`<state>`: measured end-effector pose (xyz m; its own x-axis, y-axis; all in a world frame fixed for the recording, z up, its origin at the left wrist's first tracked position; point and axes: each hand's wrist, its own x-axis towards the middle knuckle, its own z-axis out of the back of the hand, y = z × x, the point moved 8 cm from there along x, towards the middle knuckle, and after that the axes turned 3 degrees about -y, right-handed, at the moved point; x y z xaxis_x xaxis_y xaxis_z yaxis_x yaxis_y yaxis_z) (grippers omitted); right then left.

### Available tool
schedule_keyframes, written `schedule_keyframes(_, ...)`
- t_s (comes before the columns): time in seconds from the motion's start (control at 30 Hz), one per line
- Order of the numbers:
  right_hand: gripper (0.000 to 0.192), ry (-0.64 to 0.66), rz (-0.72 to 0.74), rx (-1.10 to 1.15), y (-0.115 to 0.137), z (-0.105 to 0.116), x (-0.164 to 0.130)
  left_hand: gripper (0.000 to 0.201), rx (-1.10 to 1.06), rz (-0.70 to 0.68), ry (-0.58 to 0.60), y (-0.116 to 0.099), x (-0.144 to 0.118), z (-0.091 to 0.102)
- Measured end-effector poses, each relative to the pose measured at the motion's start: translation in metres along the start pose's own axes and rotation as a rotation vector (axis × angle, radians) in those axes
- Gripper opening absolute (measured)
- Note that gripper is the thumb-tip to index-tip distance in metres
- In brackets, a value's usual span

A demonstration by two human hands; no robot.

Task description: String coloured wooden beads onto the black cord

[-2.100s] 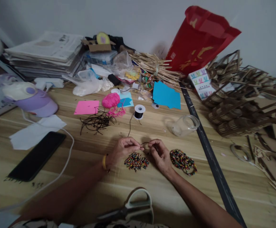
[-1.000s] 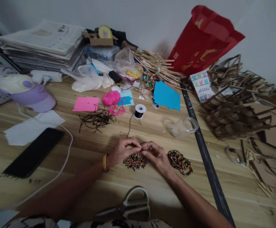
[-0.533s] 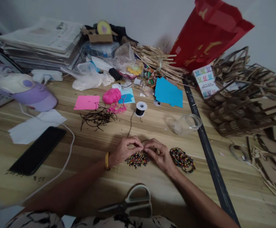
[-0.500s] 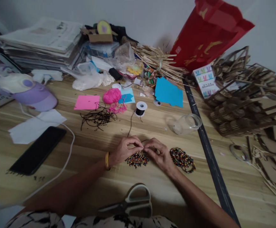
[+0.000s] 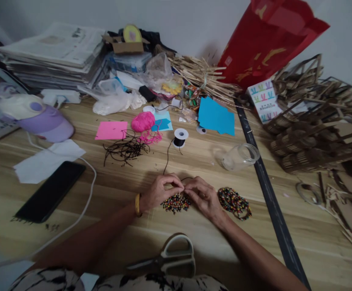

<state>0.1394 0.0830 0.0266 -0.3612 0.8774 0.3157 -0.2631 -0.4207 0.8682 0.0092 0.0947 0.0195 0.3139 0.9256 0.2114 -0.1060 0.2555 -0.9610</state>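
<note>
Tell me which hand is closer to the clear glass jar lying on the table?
The right hand. It sits just below and left of the glass jar, while the left hand is farther left, beyond the loose bead pile.

left hand [image 5: 160,190], right hand [image 5: 202,195] — fingertips meeting, pinched

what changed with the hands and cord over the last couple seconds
The left hand and right hand closed the small gap between them; their fingertips now meet above the loose bead pile, pinching the black cord. The beaded strands, spool and scissors stayed put.
</note>
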Motion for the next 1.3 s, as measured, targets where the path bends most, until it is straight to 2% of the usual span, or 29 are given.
schedule_keyframes(0.3,0.014,-0.014,-0.072,0.075,-0.007,0.001,0.000,0.012,0.023,0.047,-0.013,0.003,0.000,0.001)
schedule_keyframes(0.47,0.016,-0.054,-0.060,0.079,-0.004,0.003,0.001,0.016,0.027,0.074,-0.016,0.005,0.000,0.001)
schedule_keyframes(0.77,0.009,-0.032,-0.050,0.073,0.002,-0.002,0.001,0.013,0.061,0.048,-0.008,0.005,0.000,0.000)
schedule_keyframes(1.3,0.017,0.028,-0.324,0.430,-0.023,-0.010,-0.002,0.015,-0.005,-0.040,-0.065,-0.006,0.000,0.005)
